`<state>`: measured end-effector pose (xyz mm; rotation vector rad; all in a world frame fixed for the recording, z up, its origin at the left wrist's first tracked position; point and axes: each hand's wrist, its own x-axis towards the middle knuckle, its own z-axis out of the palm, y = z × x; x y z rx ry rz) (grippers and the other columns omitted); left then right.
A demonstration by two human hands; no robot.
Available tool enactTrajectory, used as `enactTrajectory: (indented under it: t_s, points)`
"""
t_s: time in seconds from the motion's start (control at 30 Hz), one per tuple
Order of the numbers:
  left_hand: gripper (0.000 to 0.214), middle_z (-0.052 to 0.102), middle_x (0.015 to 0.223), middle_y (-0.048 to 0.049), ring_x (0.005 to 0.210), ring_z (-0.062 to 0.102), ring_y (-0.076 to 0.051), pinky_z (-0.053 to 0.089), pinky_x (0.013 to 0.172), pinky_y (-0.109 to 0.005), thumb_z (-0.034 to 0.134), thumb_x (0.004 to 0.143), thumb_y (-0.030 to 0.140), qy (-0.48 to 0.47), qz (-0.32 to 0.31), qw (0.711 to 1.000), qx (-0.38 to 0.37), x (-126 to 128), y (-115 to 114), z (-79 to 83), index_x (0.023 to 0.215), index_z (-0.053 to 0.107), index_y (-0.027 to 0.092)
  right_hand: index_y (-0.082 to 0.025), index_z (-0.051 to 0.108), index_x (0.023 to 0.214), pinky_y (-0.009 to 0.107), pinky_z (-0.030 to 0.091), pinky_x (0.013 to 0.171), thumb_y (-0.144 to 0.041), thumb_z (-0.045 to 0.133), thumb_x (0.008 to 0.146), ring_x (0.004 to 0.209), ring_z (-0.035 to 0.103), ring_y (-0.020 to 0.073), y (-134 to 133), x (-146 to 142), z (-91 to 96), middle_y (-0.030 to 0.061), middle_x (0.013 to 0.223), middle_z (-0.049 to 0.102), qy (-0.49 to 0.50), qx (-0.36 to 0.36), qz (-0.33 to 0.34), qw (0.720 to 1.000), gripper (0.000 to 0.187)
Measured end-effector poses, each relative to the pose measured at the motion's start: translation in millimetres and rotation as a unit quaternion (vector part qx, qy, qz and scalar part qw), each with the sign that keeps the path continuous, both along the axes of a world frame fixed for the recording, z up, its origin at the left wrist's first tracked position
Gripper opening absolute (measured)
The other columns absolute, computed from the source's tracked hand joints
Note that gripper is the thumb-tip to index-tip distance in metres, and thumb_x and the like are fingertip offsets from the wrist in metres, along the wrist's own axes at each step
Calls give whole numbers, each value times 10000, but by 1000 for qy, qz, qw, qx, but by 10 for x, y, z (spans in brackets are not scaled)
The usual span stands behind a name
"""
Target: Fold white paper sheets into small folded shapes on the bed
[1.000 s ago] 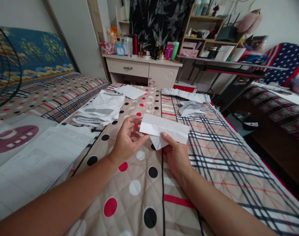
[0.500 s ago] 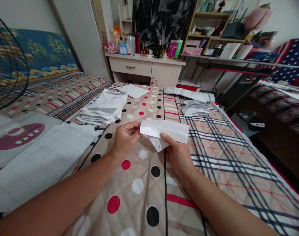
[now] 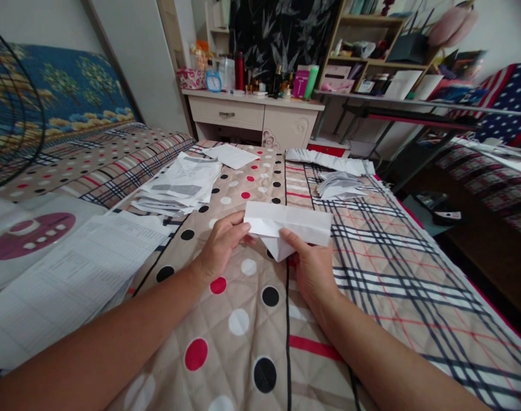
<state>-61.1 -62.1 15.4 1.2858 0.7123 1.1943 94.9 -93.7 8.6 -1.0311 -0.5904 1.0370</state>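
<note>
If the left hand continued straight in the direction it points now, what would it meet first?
Probably the folded white paper: the left hand points toward its left end, where the fingertips appear to touch it. Exact depth is unclear from this one view.

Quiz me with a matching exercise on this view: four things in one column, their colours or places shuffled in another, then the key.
Things
1. folded paper
2. clock
3. tube
4. star-patterned cloth

Matches
A. green, beside a purple box
B. at the far right of the view
C. white, held in the right hand
D. blue, on the dresser

Pairs: 1-C, 2-D, 3-A, 4-B
</note>
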Motion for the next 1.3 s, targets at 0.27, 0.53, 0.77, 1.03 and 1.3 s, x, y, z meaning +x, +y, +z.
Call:
enactTrajectory:
  t_s: [0.27,0.53,0.77,1.03,1.3]
  points:
    - [254,739,779,-39,641,651,-147,526,596,-236,814,645,322,125,137,982,32,50,10,-26,799,718,144,-148,712,951,372,575,778,-217,825,604,825,712,236,-49,-20,83,70,919,763,-44,-9,22,999,372]
    - [268,661,557,-15,441,554,-99,437,428,-195,758,718,376,169,141,975,35,-10,63,-59,616,679,141,-170,703,962,373,580,761,-183,826,597,792,704,224,-38,1,42,45,876,760,-26,11,32,999,385]
    - [339,611,518,0,421,527,-88,406,402,-184,705,765,448,110,124,986,0,-8,52,-70,641,661,136,-166,707,932,353,572,771,-172,851,560,797,697,212,-34,-1,22,41,881,759,8,16,35,999,399]
    - [323,746,792,-39,619,660,-147,525,529,-218,853,592,324,66,125,988,-60,101,-32,-44,819,727,132,-167,709,850,328,555,755,-233,857,596,798,689,201,-53,-2,14,39,899,757,22,22,87,996,302]
    - [367,751,794,-48,633,670,-160,519,546,-225,873,546,292,56,134,984,-101,12,48,-80,838,728,123,-167,695,760,224,499,574,-371,837,638,609,626,116,62,184,23,8,734,714,42,4,116,992,277]
